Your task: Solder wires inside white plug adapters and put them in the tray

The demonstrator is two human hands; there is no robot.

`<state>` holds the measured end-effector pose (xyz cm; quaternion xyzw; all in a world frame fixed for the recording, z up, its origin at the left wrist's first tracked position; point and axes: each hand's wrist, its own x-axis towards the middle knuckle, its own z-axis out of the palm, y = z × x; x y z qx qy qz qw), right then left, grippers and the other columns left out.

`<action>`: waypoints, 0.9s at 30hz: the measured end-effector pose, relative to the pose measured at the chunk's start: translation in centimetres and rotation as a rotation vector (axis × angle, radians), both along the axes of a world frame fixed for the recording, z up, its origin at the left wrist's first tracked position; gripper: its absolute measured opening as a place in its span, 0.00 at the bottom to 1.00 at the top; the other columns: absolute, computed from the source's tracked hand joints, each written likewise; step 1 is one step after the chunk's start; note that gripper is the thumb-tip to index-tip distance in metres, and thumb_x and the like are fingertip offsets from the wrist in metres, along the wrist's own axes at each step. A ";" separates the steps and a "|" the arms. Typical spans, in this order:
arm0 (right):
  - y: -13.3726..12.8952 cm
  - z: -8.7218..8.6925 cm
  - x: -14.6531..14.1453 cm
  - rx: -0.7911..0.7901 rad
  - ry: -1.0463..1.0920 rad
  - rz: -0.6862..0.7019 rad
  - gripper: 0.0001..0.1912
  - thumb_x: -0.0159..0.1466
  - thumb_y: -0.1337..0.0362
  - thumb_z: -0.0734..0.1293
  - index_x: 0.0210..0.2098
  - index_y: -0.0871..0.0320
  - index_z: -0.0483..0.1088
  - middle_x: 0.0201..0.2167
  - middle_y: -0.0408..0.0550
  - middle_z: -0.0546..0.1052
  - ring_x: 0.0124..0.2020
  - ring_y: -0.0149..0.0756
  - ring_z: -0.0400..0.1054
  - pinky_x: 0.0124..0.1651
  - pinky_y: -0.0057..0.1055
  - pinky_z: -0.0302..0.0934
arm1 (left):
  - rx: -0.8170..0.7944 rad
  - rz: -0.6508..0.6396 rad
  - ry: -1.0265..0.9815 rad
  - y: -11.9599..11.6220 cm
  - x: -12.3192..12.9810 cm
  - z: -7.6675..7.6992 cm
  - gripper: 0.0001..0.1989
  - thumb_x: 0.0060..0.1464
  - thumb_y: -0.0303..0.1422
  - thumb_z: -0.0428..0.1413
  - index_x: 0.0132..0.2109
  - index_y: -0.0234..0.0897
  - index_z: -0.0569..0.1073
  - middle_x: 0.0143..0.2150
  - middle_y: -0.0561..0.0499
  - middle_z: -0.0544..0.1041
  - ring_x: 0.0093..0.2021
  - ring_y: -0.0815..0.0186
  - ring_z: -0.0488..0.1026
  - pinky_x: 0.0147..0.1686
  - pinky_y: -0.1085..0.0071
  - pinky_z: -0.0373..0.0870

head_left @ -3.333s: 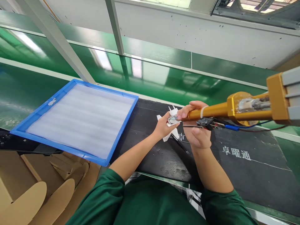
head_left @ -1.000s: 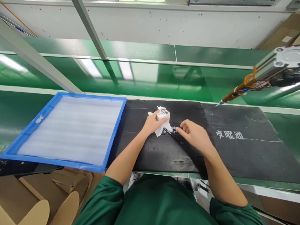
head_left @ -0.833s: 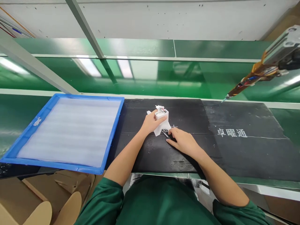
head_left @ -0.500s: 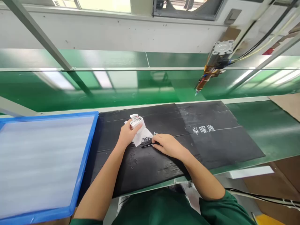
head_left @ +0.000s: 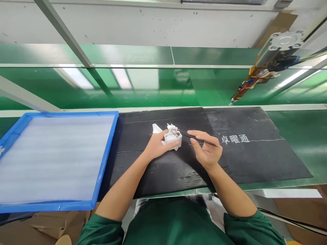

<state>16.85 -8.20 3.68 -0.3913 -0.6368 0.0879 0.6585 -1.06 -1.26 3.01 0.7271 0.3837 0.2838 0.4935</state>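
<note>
My left hand (head_left: 158, 144) is wrapped round a small white plastic housing (head_left: 173, 137), its top open with thin wires and small parts showing inside. A white sheet piece (head_left: 156, 129) sticks out behind the fingers. My right hand (head_left: 208, 149) grips black tweezers (head_left: 196, 137) between thumb and fingers, their thin tips at the right edge of the housing's opening. Whether the tips touch the wires is too small to tell. Both hands are above the black mat (head_left: 163, 177).
A blue-rimmed tray (head_left: 98, 177) with a white lining stands at the left. Beyond the mat, a dispenser-like tool (head_left: 245, 89) hangs at the back right over the green surface (head_left: 143, 97). A metal post (head_left: 65, 32) rises at the back left.
The right hand has picked up the dark tweezers from the mat and raised them to the housing. The white sheet no longer hangs in front of the housing. The view has shifted.
</note>
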 end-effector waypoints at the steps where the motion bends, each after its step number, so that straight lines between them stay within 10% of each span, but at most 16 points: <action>1: 0.0 -0.1 0.0 0.015 -0.014 0.009 0.21 0.58 0.80 0.69 0.47 0.52 0.69 0.42 0.47 0.82 0.43 0.38 0.78 0.44 0.39 0.74 | 0.002 -0.017 0.004 -0.2 0.0 0.2 0.22 0.50 0.45 0.60 0.47 0.36 0.78 0.34 0.52 0.79 0.31 0.66 0.72 0.33 0.73 0.67; 27: 0.0 -0.4 -0.2 0.185 -0.437 -0.122 0.23 0.57 0.80 0.70 0.49 0.57 0.69 0.40 0.53 0.82 0.39 0.39 0.79 0.38 0.35 0.78 | 0.027 -0.037 0.052 -0.8 0.2 0.8 0.21 0.49 0.48 0.59 0.25 0.35 0.64 0.21 0.58 0.62 0.23 0.73 0.58 0.24 0.75 0.54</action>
